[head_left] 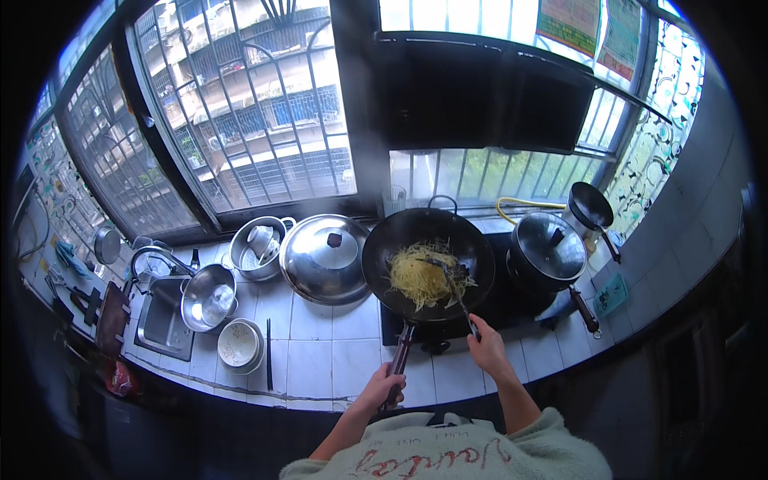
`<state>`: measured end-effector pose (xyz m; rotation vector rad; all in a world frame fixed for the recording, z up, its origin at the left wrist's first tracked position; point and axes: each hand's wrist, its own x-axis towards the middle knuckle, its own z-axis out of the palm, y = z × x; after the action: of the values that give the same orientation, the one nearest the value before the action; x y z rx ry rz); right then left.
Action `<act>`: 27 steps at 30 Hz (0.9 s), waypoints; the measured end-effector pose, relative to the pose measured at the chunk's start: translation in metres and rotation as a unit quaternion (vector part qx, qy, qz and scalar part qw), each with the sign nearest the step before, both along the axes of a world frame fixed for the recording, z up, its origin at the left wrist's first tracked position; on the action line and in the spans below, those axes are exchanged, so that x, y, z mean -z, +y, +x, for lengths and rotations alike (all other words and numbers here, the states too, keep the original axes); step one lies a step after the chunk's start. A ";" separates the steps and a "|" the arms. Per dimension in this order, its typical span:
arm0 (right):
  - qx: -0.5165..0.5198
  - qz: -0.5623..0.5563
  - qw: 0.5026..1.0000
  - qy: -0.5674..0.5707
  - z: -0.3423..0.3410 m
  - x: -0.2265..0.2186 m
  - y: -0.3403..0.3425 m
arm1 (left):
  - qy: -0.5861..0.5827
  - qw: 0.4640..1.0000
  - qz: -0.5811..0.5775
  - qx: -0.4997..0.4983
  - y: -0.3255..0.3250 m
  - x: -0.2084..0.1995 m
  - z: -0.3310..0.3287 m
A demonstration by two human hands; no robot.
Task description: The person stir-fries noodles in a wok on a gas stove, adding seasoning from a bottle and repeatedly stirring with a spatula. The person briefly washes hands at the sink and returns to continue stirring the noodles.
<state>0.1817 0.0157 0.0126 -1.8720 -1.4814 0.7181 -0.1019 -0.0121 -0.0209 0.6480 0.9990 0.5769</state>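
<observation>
A dark wok sits on the black gas stove, with pale yellow shreds, perhaps potato, heaped in its middle. My left hand is closed around the wok's long dark handle, near its end. In my right hand is the handle of a spatula. Its shaft slants into the wok from the right, and its head lies among the shreds, partly hidden by them.
Left of the wok rests a big domed lid. Farther left are a steel pot holding bowls, stacked bowls, black chopsticks and a steel basin over the sink. A lidded saucepan stands right, its handle jutting forward.
</observation>
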 end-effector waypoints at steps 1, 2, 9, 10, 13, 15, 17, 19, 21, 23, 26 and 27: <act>0.001 0.013 0.999 -0.037 0.002 -0.004 0.000 | -0.021 1.000 0.005 0.005 0.000 -0.002 0.001; -0.004 0.029 0.998 -0.046 0.004 -0.007 0.001 | -0.011 1.000 -0.010 -0.006 0.000 -0.003 0.002; 0.012 0.038 0.992 0.121 0.002 0.004 0.017 | -0.017 1.000 -0.013 -0.005 0.000 -0.006 0.002; 0.031 -0.042 0.957 0.285 0.003 0.006 0.015 | -0.036 0.999 -0.010 0.000 0.000 -0.006 0.002; 0.027 -0.110 0.797 0.593 0.006 0.007 0.005 | -0.052 0.998 -0.016 -0.009 -0.001 -0.004 0.002; -0.009 -0.095 0.693 0.715 0.010 0.005 -0.002 | -0.031 0.999 -0.020 -0.020 0.000 -0.004 0.003; -0.059 -0.069 0.618 0.781 0.014 0.002 -0.006 | -0.029 0.999 -0.016 -0.022 0.001 -0.004 0.003; -0.061 -0.052 0.574 0.815 0.015 0.000 -0.004 | -0.046 0.999 -0.012 -0.012 0.000 -0.005 0.003; -0.014 -0.113 0.569 0.814 0.014 -0.001 0.001 | -0.020 1.000 -0.014 -0.014 0.000 -0.006 0.003; 0.006 -0.153 0.565 0.810 0.011 -0.003 0.005 | -0.015 1.000 -0.008 -0.007 0.002 -0.008 0.002; -0.080 -0.125 0.584 0.798 0.005 -0.007 0.009 | -0.017 1.000 -0.008 -0.011 -0.001 -0.008 0.002; -0.059 -0.107 0.603 0.788 0.004 -0.010 0.011 | -0.020 1.000 -0.009 -0.013 -0.001 -0.008 0.003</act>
<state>0.1857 0.0270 0.0224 -0.5109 -0.2401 1.9101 -0.0993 -0.0128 -0.0132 0.6069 0.9748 0.6013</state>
